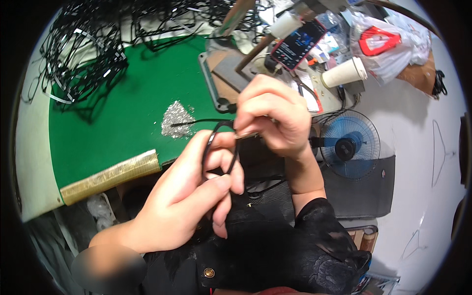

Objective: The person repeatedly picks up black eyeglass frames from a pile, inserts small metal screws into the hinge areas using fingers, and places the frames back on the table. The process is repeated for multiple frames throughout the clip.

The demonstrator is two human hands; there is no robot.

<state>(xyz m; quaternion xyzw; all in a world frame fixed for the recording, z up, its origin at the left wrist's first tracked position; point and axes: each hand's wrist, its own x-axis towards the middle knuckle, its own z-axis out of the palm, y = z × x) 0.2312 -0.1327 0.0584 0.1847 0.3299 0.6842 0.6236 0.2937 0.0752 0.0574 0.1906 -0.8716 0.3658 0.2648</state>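
In the middle of the head view, a black eyeglass frame (205, 152) is held up in front of me. My left hand (189, 189) is closed round its rim, thumb and fingers gripping the lower part. One thin temple points left, over a heap of tiny silver metal parts (176, 120) on a green mat (140, 73). My right hand (275, 115) is closed in a pinch at the frame's upper right corner. Whether a small part sits between those fingertips is hidden.
Black eyeglass frames (81, 64) are heaped at the far left. A yellowish strip (113, 177) lines the near mat edge. A grey-rimmed tray (204, 78), a lit phone (299, 43) and a white cup (344, 72) stand beyond my right hand. A fan (346, 147) is at right.
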